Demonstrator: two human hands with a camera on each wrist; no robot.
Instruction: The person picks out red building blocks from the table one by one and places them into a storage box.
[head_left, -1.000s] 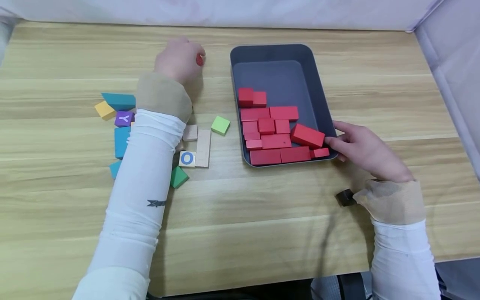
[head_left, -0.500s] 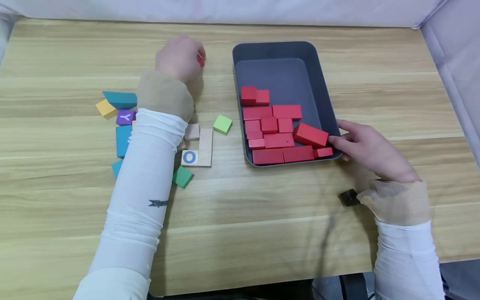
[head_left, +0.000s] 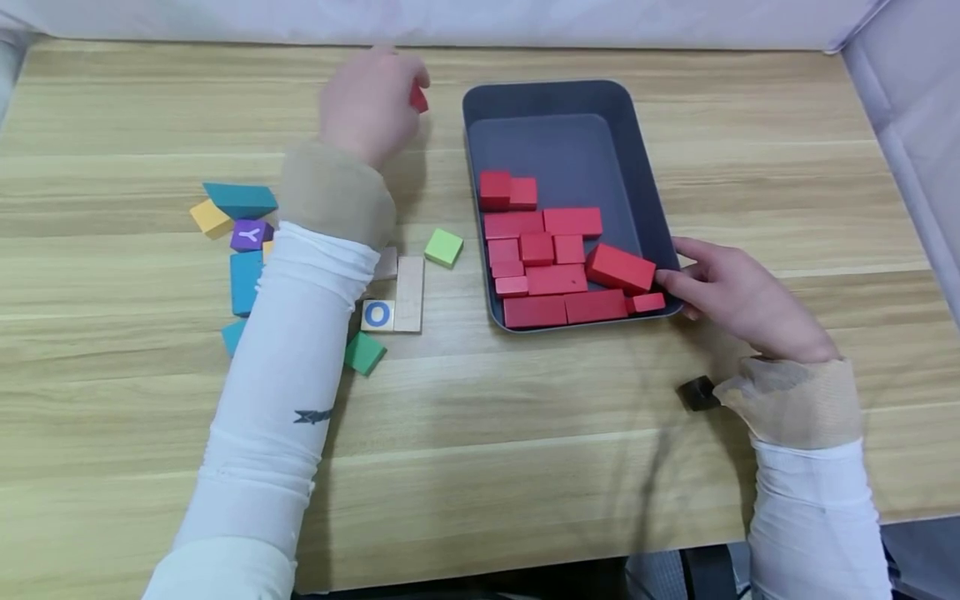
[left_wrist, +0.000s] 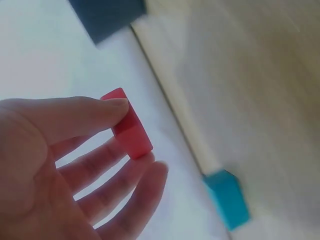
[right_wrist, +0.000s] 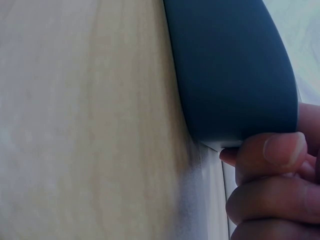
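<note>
In the left wrist view a small red wooden block [left_wrist: 132, 132] is pinched between the thumb and fingers of my left hand [left_wrist: 80, 155]. From the head camera that hand [head_left: 371, 104] hovers over the far part of the table, left of the dark grey tray [head_left: 562, 142], and mostly hides the block. Several red blocks [head_left: 557, 280] lie packed in the tray's near half, one of them tilted [head_left: 621, 268]. My right hand [head_left: 742, 296] grips the tray's near right corner, thumb at the rim.
Left of the tray lie a light green block [head_left: 444, 248], plain wood pieces [head_left: 408, 292], a green block [head_left: 365, 354], blue blocks [head_left: 246, 283], a yellow block [head_left: 212, 218] and a purple letter block [head_left: 250, 235]. My left forearm covers part of this group. Pale fabric walls [head_left: 480, 21] border the table.
My left hand has risen and shifted right towards the tray with the red block between its fingers. My right hand stays at the tray's corner.
</note>
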